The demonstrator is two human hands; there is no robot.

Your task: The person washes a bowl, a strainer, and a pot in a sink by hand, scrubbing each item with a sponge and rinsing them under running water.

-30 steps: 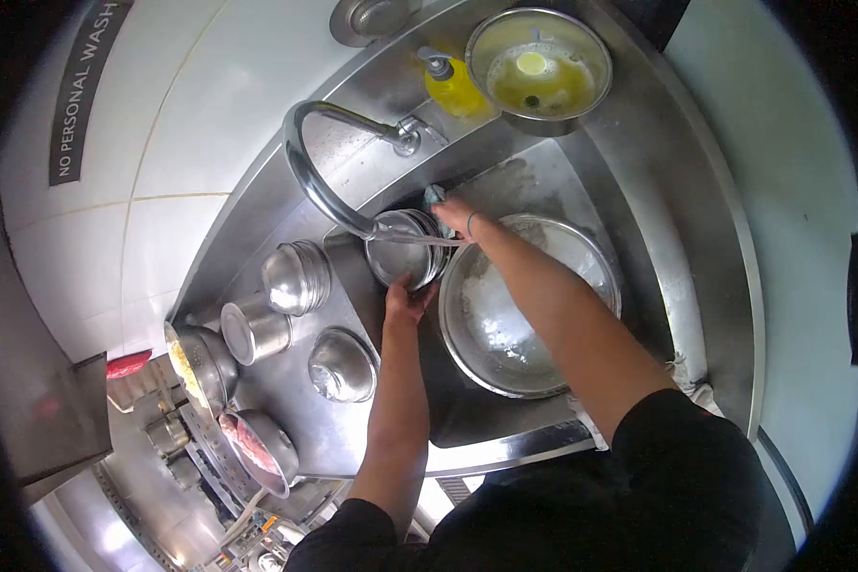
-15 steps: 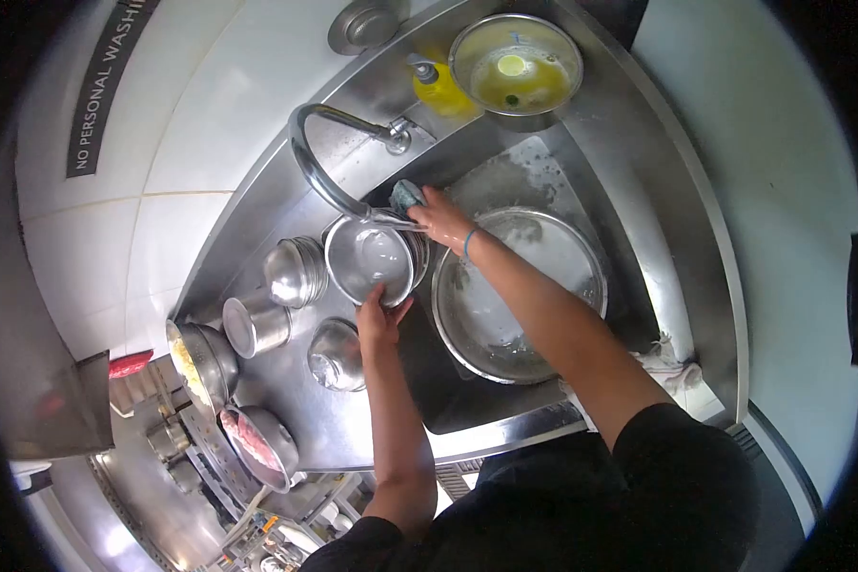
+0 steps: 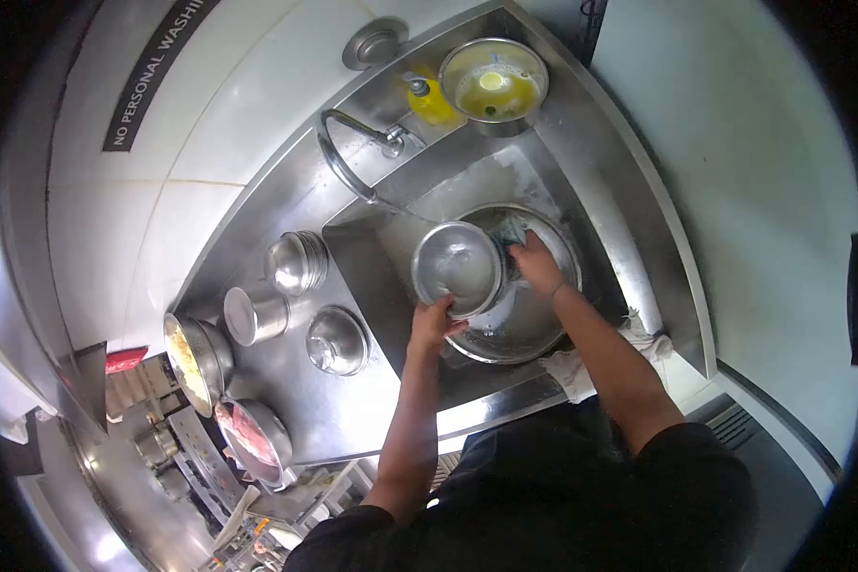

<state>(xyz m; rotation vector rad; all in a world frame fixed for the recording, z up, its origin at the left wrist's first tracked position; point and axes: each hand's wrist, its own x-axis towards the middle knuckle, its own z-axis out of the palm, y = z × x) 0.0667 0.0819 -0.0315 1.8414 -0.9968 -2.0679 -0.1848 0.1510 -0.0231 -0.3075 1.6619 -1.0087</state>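
- Yellow liquid soap fills a pump bottle (image 3: 432, 103) on the back ledge, just beside the curved tap (image 3: 341, 164), whose thin stream slants toward the far rim of the held bowl (image 3: 458, 269).
- A pale cloth (image 3: 574, 374) hangs over the front edge of the sink (image 3: 363, 276), under the right forearm.
- That held bowl hangs over the wide basin (image 3: 517, 336) in the sink, hiding part of it.
- The left hand (image 3: 432, 326) grips the bowl's near side, thumb over the rim and fingers underneath, the forearm reaching straight up.
- The right hand (image 3: 538, 264) is bent in from the other side, fingers closed on a greenish scrubbing pad (image 3: 511, 232) close beside the bowl.
- Cloudy, wet-looking liquid lies in the basin; the bowl on the ledge (image 3: 495, 84) has yellow liquid with foam.
- Along the counter sit stacked bowls (image 3: 298, 263), a metal pot (image 3: 255, 316) and a shiny bowl (image 3: 337, 341).
- Farther left, one bowl (image 3: 216, 355) carries pale yellow shreds (image 3: 187, 364), another (image 3: 275, 439) pink pieces like meat (image 3: 245, 437).
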